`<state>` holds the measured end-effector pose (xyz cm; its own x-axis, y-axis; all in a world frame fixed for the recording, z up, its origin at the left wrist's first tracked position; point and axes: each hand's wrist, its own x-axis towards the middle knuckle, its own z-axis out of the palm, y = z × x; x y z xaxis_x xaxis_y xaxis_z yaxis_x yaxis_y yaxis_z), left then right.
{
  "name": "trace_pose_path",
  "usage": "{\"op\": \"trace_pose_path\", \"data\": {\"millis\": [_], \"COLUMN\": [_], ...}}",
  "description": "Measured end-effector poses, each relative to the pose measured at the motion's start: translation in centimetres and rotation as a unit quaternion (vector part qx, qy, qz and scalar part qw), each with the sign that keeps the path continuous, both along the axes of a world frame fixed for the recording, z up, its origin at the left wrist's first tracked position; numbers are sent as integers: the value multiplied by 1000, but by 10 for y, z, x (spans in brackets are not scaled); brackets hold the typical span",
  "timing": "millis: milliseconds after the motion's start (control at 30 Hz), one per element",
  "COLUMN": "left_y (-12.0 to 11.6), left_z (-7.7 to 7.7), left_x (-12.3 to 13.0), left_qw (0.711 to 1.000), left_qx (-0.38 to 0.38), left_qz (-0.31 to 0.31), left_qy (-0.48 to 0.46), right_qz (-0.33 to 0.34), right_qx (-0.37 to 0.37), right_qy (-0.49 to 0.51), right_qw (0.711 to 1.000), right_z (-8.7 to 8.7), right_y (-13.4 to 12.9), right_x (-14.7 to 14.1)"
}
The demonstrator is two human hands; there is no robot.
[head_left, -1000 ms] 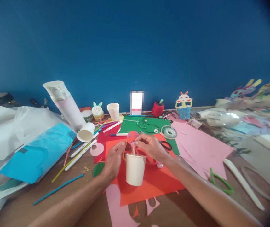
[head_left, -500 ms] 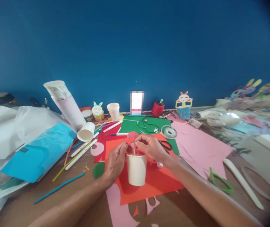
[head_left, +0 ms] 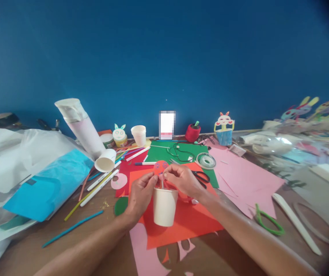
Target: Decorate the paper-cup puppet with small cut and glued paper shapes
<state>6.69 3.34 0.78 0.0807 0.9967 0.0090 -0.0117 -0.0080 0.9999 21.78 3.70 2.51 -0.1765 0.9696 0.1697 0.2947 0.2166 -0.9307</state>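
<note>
An orange paper face with drawn eyes stands above a white paper cup, joined to a thin pale stem that runs down into the cup. My left hand pinches the face's lower left edge. From the other side, my right hand has thumb and finger closed on a small pink paper piece at the bottom of the face. Fingertips hide part of both papers. Beneath the cup lies an orange paper sheet.
Black-handled scissors and a tape roll lie behind my right hand. To the left are a tipped paper cup, several markers and a blue pipe cleaner. A green pipe cleaner is at right, near pink paper.
My left hand has shifted slightly right and down, closer to the right fingertips. The cup has moved a little left and tilts slightly. The orange face sits partly lower behind the fingers.
</note>
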Motion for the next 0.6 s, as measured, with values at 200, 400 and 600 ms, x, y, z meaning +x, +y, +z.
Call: {"op": "trace_pose_path", "data": {"millis": [200,400,600], "left_y": [-1,-1,-1], "left_z": [5,6,5], "left_x": [0,1,0], "left_qw": [998,996,997], "left_qx": [-46,-59,-51], "left_qz": [-9,-8,-8], "left_qy": [-38,-60,-54], "right_qz": [1,5,-3], "right_qx": [-6,-6,2], "right_qy": [-5,0,-5], "right_qw": [1000,1000,1000], "right_z": [0,-2,-1], "right_y": [0,1,-1], "right_x": [-1,-2,-4]}}
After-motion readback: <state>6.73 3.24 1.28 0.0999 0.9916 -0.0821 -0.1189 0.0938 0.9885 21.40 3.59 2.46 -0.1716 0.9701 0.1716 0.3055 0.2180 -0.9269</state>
